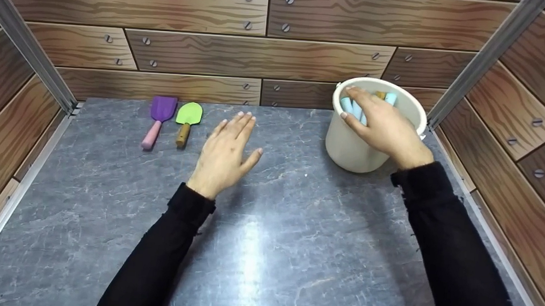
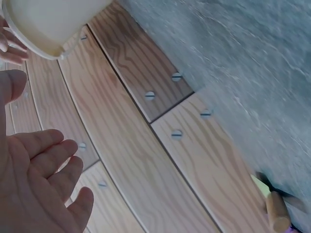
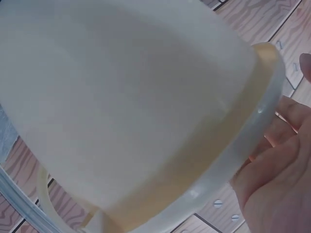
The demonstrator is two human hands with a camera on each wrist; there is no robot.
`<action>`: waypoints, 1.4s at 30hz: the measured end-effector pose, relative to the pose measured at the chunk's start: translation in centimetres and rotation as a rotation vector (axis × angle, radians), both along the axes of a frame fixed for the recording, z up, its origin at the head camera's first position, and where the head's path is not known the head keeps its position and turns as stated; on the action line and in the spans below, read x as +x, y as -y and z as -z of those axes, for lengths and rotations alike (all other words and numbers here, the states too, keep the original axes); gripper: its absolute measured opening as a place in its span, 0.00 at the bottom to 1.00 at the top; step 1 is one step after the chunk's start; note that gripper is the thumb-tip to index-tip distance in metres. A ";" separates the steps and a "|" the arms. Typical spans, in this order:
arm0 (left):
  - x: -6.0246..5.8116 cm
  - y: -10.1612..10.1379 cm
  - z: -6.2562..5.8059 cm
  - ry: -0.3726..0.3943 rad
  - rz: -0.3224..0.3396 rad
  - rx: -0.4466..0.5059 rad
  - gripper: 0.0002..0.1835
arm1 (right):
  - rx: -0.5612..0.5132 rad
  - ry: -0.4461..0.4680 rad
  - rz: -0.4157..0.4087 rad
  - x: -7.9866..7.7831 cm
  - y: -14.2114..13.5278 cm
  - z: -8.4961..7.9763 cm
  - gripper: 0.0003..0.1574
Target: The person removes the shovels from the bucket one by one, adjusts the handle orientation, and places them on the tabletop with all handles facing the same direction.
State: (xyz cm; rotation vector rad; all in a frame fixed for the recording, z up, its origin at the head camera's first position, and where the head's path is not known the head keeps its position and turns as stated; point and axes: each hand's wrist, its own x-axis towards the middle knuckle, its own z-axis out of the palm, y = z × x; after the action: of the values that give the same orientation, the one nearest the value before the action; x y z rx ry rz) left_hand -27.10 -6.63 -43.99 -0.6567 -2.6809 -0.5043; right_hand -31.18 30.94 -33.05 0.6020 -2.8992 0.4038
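My left hand (image 1: 223, 151) hovers over the table with its fingers straight, holding nothing; in the left wrist view its palm shows bare. Nearest to it is a small trowel with a green blade (image 1: 189, 113) and a brown handle, lying beside a purple-bladed one (image 1: 163, 107) with a pink handle. Over the mouth of a cream bucket (image 1: 353, 147) is my right hand (image 1: 384, 123), fingers loosely extended across the rim. Light blue handles (image 1: 390, 99) and a brown piece (image 1: 380, 95) stick up inside the bucket; their lower parts are hidden. I see nothing gripped in that hand.
A grey marbled tabletop (image 1: 297, 227) lies under everything. Wood-patterned panels (image 1: 194, 53) wall it at the back and both sides, with metal posts (image 1: 483, 56) in the back corners. The bucket stands close to the back right corner.
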 end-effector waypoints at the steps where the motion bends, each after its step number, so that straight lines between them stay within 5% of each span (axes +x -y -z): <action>1: 0.1 -0.1 0.0 0.001 0.006 -0.003 0.43 | -0.004 0.006 0.003 -0.2 0.0 0.0 0.42; 20: 1.8 -2.3 -0.5 -0.018 0.085 -0.072 0.44 | 0.042 0.147 0.081 -4.3 -0.3 -0.1 0.39; 42: 1.9 -3.0 0.1 -0.015 0.128 -0.102 0.43 | 0.138 0.244 0.088 -5.5 -0.9 0.0 0.31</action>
State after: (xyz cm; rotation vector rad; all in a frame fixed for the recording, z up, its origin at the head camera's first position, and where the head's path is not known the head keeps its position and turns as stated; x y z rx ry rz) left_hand -25.15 -3.65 -44.04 -0.8612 -2.6763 -0.3946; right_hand -36.72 31.85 -33.08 0.4708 -3.1946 0.2851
